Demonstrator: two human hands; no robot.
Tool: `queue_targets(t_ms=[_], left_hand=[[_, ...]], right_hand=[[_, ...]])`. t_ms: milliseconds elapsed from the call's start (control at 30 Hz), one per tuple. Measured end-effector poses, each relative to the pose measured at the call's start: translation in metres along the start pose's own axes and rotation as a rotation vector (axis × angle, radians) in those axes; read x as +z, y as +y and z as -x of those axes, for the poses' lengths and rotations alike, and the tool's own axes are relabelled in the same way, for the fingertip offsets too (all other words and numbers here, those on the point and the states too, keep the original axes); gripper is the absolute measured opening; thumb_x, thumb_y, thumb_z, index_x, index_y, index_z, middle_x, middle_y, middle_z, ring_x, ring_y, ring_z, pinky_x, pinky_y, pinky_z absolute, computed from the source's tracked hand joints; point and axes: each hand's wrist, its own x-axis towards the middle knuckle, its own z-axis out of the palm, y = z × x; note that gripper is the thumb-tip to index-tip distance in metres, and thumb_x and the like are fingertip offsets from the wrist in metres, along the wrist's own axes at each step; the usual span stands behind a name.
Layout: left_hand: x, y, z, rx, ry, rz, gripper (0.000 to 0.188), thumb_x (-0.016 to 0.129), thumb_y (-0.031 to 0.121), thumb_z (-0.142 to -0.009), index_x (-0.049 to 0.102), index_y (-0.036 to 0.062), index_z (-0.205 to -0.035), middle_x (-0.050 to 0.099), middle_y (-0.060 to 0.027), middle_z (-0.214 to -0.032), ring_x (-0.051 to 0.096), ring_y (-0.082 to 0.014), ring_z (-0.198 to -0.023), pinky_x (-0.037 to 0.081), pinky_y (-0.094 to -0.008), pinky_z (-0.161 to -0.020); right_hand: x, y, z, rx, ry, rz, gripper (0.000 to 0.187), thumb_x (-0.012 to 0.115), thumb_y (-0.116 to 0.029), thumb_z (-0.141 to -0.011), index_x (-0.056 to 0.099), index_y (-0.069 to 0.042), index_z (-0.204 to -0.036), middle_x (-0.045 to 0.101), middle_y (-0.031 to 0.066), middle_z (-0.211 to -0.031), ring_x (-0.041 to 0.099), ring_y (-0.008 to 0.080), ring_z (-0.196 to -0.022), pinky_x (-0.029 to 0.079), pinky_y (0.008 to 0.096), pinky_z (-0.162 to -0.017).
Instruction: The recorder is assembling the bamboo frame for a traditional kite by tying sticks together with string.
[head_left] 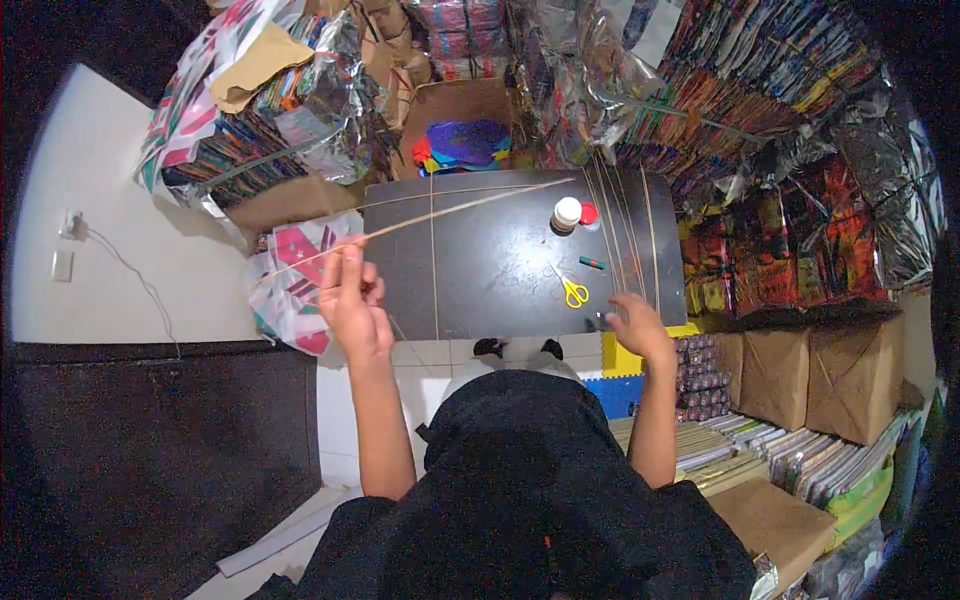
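Tan, seemingly bamboo: a slender stick (450, 213), aslant over the dark tabletop (480, 300), pinched in the fingertips of the left hand (355, 308). Looks light, springy, liable to splinter; best held gently nearer mid-length. Near the tabletop's right front corner, the right hand (640, 328), thumb and fingers parted.

the stick (470, 207) is pale tan against a near-black tabletop (480, 305) — scissors (572, 287) yellow-handled, small tube (591, 263) mostly dark green, shirt (510, 450) plain black.
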Motion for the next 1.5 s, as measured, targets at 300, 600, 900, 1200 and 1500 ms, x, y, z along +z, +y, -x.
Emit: queue_targets(t_ms=[300,600,900,1200,1500], left_hand=[[0.066,-0.029,0.061,-0.148,-0.335,-0.296,0.017,0.067,0.009,-0.095,0.071,-0.0010,-0.108,0.073,-0.0043,-0.095,0.056,-0.0029,-0.065,0.040,-0.0169,-0.049],[0.063,-0.025,0.059,-0.099,-0.367,-0.403,0.015,0.066,0.005,-0.095,0.073,-0.0030,-0.105,0.072,-0.0026,-0.092,0.056,-0.0031,-0.068,0.043,-0.0177,-0.057],[0.048,-0.038,0.057,-0.144,-0.554,-0.580,0.015,0.067,0.003,-0.092,0.073,-0.0050,-0.103,0.074,-0.0059,-0.097,0.063,-0.0081,-0.078,0.051,-0.0223,-0.068],[0.014,-0.004,0.022,-0.132,-0.856,-0.653,0.015,0.073,0.009,-0.086,0.075,-0.0048,-0.092,0.074,-0.0056,-0.086,0.061,-0.0072,-0.072,0.048,-0.0229,-0.065],[-0.031,-0.003,-0.007,-0.043,-0.291,0.146,0.014,0.062,0.006,-0.097,0.066,0.0012,-0.109,0.070,-0.0076,-0.103,0.050,-0.0058,-0.060,0.037,-0.0196,-0.048]], right_hand=[[0.026,-0.158,-0.003,-0.474,-0.099,-0.991,0.043,0.050,-0.012,-0.101,0.048,-0.005,-0.144,0.060,0.0122,-0.125,0.055,0.0212,-0.120,0.042,0.0350,-0.104],[-0.014,-0.180,0.014,-0.409,-0.259,-0.955,0.022,0.048,-0.016,-0.105,0.065,-0.005,-0.113,0.045,-0.0092,-0.074,0.036,-0.0002,-0.064,0.028,0.0204,-0.056],[-0.034,-0.186,0.014,-0.210,-0.315,-1.077,0.024,0.050,-0.018,-0.104,0.067,-0.001,-0.107,0.057,-0.0066,-0.081,0.044,0.0007,-0.069,0.037,0.0199,-0.059],[-0.075,-0.135,-0.003,-0.070,-0.162,-1.184,0.016,0.061,-0.022,-0.099,0.069,-0.008,-0.097,0.053,-0.0103,-0.071,0.034,-0.0027,-0.053,0.022,0.0184,-0.045],[-0.072,-0.044,-0.007,-0.053,0.045,-0.589,0.019,0.064,-0.019,-0.096,0.073,-0.002,-0.094,0.066,-0.0018,-0.079,0.053,0.0060,-0.069,0.043,0.0246,-0.064]])
